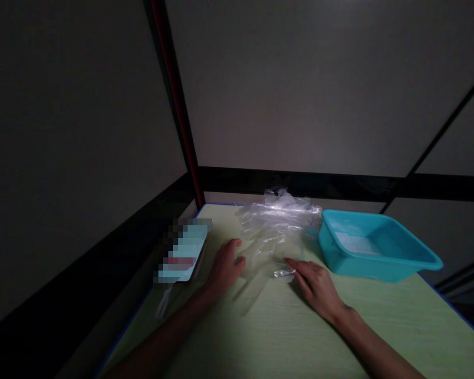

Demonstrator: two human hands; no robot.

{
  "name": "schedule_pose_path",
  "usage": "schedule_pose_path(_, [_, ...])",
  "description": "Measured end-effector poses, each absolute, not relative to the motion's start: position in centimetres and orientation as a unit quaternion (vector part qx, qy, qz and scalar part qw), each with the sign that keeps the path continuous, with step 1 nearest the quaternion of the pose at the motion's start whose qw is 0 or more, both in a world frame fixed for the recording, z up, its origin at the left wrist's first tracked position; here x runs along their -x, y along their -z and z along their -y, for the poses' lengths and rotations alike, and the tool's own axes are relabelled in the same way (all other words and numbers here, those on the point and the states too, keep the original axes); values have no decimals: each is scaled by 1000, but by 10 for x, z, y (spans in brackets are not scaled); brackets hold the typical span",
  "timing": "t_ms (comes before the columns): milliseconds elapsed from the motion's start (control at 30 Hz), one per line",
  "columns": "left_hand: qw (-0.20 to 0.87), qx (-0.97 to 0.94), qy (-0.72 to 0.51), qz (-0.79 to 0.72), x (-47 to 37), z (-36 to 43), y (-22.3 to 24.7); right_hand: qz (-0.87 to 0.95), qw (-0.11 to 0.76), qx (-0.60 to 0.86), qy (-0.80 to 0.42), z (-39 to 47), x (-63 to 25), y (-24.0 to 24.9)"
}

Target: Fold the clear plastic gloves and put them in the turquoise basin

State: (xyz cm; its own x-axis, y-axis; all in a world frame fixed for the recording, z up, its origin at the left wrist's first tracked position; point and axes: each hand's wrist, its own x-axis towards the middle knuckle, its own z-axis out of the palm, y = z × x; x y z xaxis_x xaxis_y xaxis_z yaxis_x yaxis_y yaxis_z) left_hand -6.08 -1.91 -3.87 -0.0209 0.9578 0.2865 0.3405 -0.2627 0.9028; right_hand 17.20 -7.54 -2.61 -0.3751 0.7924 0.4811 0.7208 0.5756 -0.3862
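A heap of clear, crinkled plastic bags [276,221] lies on the pale green table in front of me. My left hand [226,267] rests at its left edge, with thumb and forefinger apart and nothing between them. On the right, my right hand [316,284] is at the near edge of the plastic. Its fingers are closed at the end of a small shiny silvery strip [283,273], whose exact kind I cannot make out. The plastic beneath that strip is see-through and spreads flat toward me.
A turquoise plastic basin [379,266] with something white inside stands at the right. At the left, a phone-like device [187,250], partly blurred out, has a pale cord [164,302] beside it. Walls border the wooden-grained table [268,337] at the back and left.
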Motion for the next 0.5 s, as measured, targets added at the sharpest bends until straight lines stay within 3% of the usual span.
schedule_pose_path(233, [321,-646,-470,-508,57,20,37,759,428,450,-194,82,-168,16])
schedule_pose_path(500, [341,-649,-456,-504,55,18,36,695,408,495,-327,81,-159,16])
